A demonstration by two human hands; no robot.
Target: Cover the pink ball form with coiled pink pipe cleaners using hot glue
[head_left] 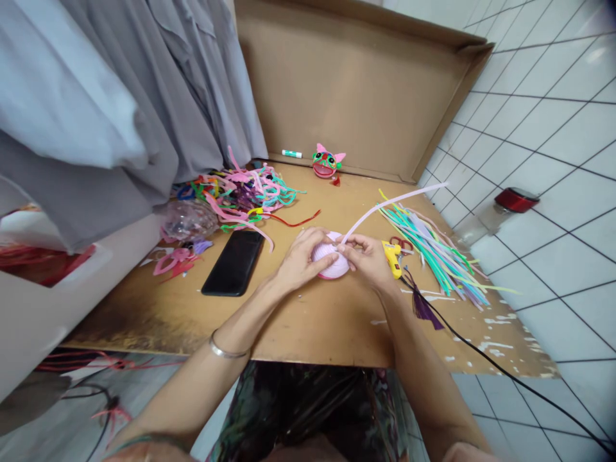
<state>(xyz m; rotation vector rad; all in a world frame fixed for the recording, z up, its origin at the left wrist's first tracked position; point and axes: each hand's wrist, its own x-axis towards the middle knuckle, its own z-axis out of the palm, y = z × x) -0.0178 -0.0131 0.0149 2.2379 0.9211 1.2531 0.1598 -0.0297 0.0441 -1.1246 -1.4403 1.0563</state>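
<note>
A round pink-lilac piece (331,264), covered in rows of fuzzy strips, lies between my two hands over the table. My left hand (304,256) grips its left side, thumb across the top. With thumb and fingertips my right hand (360,255) pinches a pale lilac pipe cleaner (385,204) against the round piece. The pipe cleaner's free end sticks up and away to the right. A yellow hot glue gun (393,258) lies just right of my right hand, partly hidden by it.
Red-handled scissors (402,244), loose pipe cleaners (433,250) and a purple tassel (426,312) lie right. A black phone (233,264) and a tangled pipe-cleaner heap (250,192) are left. An animal-face figure (327,162) and glue stick (291,154) stand before the cardboard (346,83).
</note>
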